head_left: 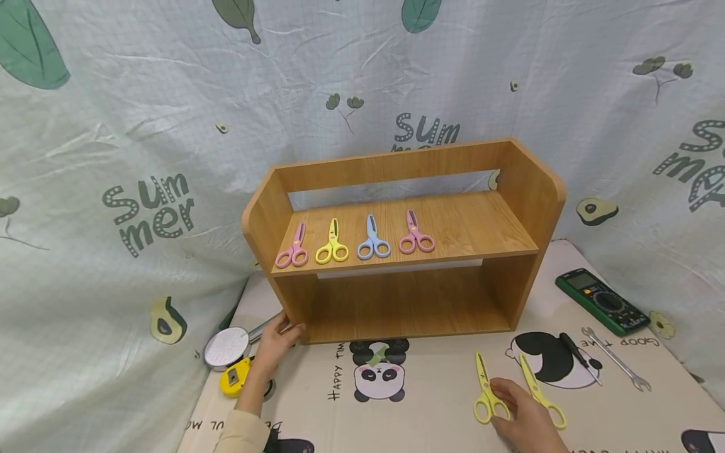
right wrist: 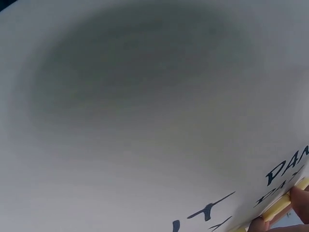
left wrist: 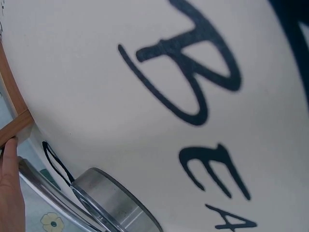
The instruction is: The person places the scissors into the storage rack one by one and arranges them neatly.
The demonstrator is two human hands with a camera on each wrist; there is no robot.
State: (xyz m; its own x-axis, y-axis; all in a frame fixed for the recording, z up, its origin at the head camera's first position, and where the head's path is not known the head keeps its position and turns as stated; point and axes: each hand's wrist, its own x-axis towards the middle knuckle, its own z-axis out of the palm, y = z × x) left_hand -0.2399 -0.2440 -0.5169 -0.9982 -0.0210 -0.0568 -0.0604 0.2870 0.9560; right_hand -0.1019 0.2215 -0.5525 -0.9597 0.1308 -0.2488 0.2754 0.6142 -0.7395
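My left hand grips the lower left front corner of a two-tier wooden shelf, its fingertips against the wood in the left wrist view. On the upper tier lie pink scissors, yellow scissors, blue scissors and a second pink pair, side by side with blades pointing back. My right hand pinches yellow scissors by the handle side, low over the table. Another yellow pair of scissors lies just right of that hand. Only fingertips and a bit of yellow plastic show in the right wrist view.
Left of the shelf are a round metal strainer-like item and a yellow tape measure. To the right lie a green multimeter, a screwdriver and a wrench. A printed curtain hangs behind.
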